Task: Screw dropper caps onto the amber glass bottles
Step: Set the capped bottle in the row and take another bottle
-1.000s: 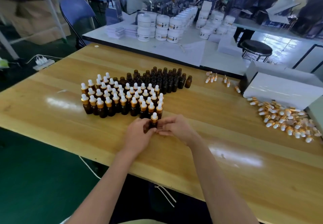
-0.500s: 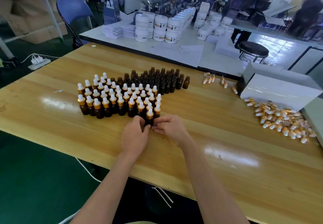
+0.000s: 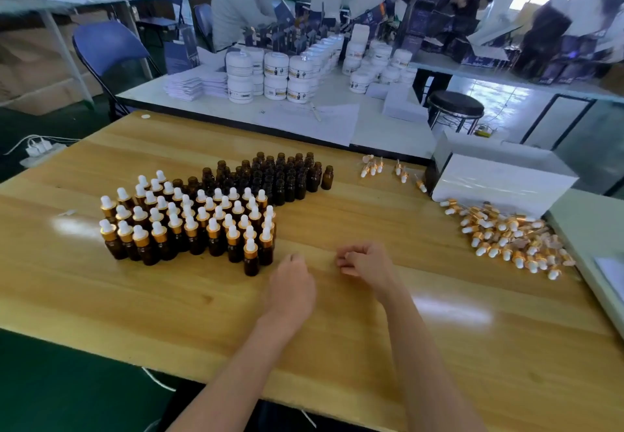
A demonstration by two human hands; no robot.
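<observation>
My left hand (image 3: 292, 283) is low over the wooden surface (image 3: 337, 347), back up, just to the right of the frontmost capped bottle (image 3: 251, 257) and not touching it. Its fingers (image 3: 294, 258) are loosely curled and released, with nothing visible in them. My right hand (image 3: 366, 264) is beside it, a small gap between the two. Its fingers (image 3: 347, 257) are likewise loosely bent and I see nothing held. The capped amber bottles (image 3: 189, 225) stand upright in a tight block at left centre of the surface, each with a gold collar and white rubber bulb. The frontmost one stands alone at the near right corner of the block. Behind and to the right, touching that block, stands a packed group of uncapped amber bottles (image 3: 273, 175), mouths open. A lone uncapped bottle (image 3: 327, 177) is just beside the group's right edge. The loose dropper caps (image 3: 506, 236) lie in a heap at the far right of the surface, well apart from both hands. A smaller scatter of caps (image 3: 371, 166) lies near the far edge, left of a white box (image 3: 499, 178). Beyond the surface, a white table carries stacked white jars (image 3: 287, 74) and piles of paper. A black stool (image 3: 456, 104) stands to its right and a blue folding chair (image 3: 108, 50) to its left. A person in a light shirt (image 3: 239, 6) sits at the far side.
</observation>
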